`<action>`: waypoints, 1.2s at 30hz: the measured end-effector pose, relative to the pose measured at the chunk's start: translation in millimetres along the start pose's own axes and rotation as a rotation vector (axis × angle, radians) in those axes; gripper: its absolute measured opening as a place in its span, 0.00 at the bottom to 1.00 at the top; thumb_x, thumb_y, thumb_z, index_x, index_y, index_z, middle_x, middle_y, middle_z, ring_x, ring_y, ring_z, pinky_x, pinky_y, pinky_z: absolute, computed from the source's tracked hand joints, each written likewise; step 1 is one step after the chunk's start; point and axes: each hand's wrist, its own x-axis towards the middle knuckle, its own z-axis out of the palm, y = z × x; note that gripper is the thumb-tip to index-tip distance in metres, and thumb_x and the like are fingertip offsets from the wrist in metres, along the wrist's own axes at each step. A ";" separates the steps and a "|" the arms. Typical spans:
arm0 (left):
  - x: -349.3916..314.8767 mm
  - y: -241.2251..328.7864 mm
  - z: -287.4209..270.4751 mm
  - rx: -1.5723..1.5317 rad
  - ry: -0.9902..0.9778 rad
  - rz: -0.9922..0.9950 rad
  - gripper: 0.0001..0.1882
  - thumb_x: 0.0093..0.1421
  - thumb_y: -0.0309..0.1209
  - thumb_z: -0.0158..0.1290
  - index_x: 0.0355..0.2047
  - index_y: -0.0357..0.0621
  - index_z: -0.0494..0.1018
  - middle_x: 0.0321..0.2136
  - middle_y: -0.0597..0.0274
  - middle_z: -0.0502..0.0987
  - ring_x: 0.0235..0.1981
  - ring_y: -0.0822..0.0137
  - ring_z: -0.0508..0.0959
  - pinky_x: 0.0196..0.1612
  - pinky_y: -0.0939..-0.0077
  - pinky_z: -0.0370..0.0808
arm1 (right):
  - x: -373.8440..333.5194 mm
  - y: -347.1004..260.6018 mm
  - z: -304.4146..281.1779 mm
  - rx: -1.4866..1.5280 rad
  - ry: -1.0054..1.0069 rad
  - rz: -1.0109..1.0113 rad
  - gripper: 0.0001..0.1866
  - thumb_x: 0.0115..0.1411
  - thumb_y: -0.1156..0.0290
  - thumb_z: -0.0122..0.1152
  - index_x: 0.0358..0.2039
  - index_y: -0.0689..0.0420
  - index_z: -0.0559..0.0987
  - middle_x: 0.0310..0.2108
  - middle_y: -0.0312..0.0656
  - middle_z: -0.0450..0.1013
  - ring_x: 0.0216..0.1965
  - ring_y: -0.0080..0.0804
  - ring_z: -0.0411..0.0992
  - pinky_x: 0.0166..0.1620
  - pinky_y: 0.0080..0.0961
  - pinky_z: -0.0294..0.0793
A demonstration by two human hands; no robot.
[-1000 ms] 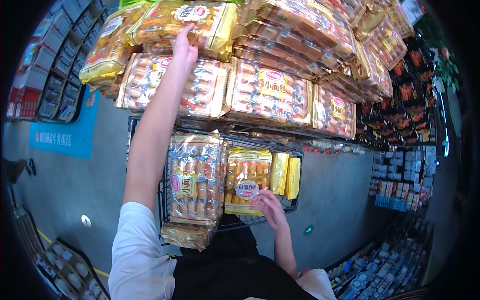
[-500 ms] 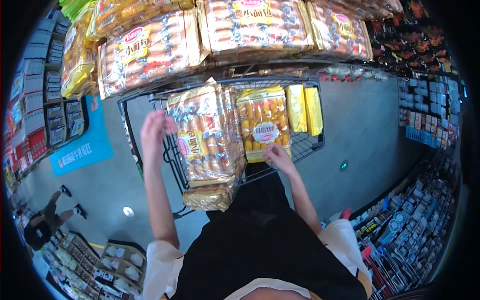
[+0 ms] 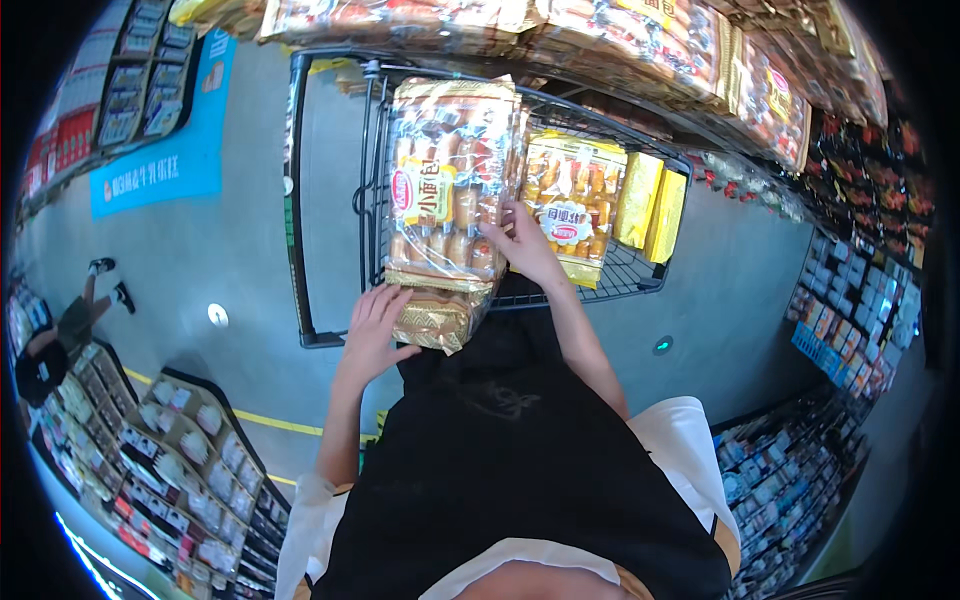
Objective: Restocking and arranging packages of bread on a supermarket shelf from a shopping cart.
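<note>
A stack of clear and gold bags of small bread rolls (image 3: 440, 190) lies in a dark wire shopping cart (image 3: 300, 230). A gold-patterned package (image 3: 435, 318) sticks out at its near end. My left hand (image 3: 375, 330) is open, fingers stretched, its fingertips at the near left corner of that package. My right hand (image 3: 527, 248) closes on the right edge of the top bread bag, thumb over the top, fingers along the side. Just right of it is a yellow bag of bread (image 3: 570, 205), which the hand does not appear to grip.
Two narrow yellow packages (image 3: 650, 210) stand at the cart's right end. Beyond the cart a display is piled with more bread bags (image 3: 650, 40). A blue sign (image 3: 160, 165) is at left, above stocked shelves (image 3: 190, 450). Another person (image 3: 50, 350) is at the far left.
My left hand has come from the bread stack's far left side to its near end. My right hand has shifted from the yellow bag to the bread stack's right edge. The view has turned.
</note>
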 end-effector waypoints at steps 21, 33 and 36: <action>-0.8 -5.6 35.3 0.106 0.126 -0.038 0.34 0.37 0.28 0.64 0.49 0.48 0.66 0.44 0.58 0.67 0.53 0.55 0.65 0.65 0.45 0.46 | 29.3 -2.9 16.7 0.051 0.139 -0.022 0.30 0.53 0.51 0.67 0.40 0.67 0.70 0.29 0.37 0.70 0.28 0.21 0.66 0.32 0.19 0.67; 8.4 -13.2 13.4 -0.589 0.053 -0.208 0.25 0.57 0.40 0.57 0.52 0.44 0.67 0.43 0.59 0.76 0.50 0.61 0.71 0.66 0.53 0.44 | 46.3 -43.6 23.6 0.473 0.103 0.146 0.44 0.48 0.61 0.71 0.57 0.66 0.56 0.52 0.51 0.66 0.54 0.36 0.66 0.57 0.29 0.63; 16.2 -14.2 21.9 -0.836 0.082 -0.285 0.21 0.60 0.38 0.54 0.50 0.43 0.69 0.41 0.58 0.77 0.46 0.61 0.73 0.59 0.63 0.60 | 45.5 -45.1 11.2 0.629 -0.005 0.073 0.44 0.46 0.68 0.71 0.58 0.66 0.54 0.51 0.51 0.67 0.52 0.35 0.67 0.56 0.29 0.65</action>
